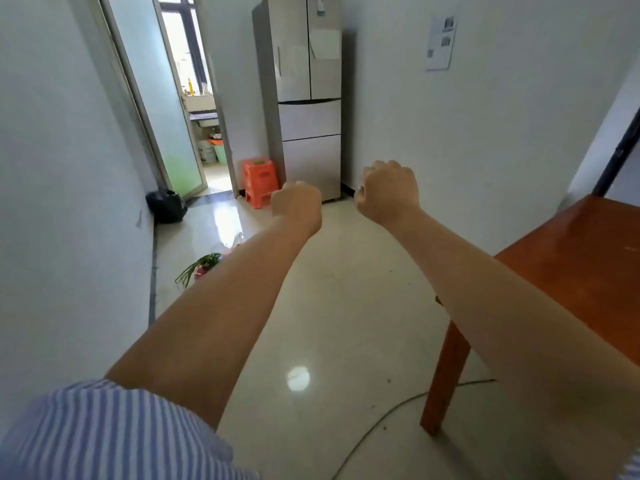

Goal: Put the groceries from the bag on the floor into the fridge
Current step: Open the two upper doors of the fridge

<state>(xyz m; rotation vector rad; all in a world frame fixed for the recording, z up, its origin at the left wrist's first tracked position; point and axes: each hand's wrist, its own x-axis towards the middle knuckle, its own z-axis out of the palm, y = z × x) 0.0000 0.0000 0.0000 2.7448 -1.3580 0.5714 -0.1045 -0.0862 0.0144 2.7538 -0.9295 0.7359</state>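
Both arms stretched forward over pale glossy floor [346, 306]. Left hand [298, 206] and right hand [388, 192] each curled into a loose fist, backs to the camera, gripping nothing. Blue-and-white striped sleeve [114, 434] at the lower left.

Straight ahead against the far wall, a tall silver fridge [308, 98], all doors and drawers closed, a white sheet stuck to its upper right door. Just left of its base, an orange plastic stool [259, 181] (something small and green on top, too small to identify).

On the floor by the left wall, partly hidden behind the left forearm: the clear bag [235, 242] with groceries spilling out, green stalks [197, 266] and something red showing. Well short of the fridge, nearer the camera than the stool.

Farther along the same wall, a black bag [166, 206] slumped beside an open frosted-glass door [162, 109] leading to a bright room with buckets.

On the right, a reddish-brown wooden table [581, 258], one leg planted near the walking line. A thin cable [398, 410] trailing across the floor from that leg toward the bottom edge. A paper notice [440, 43] on the right wall.
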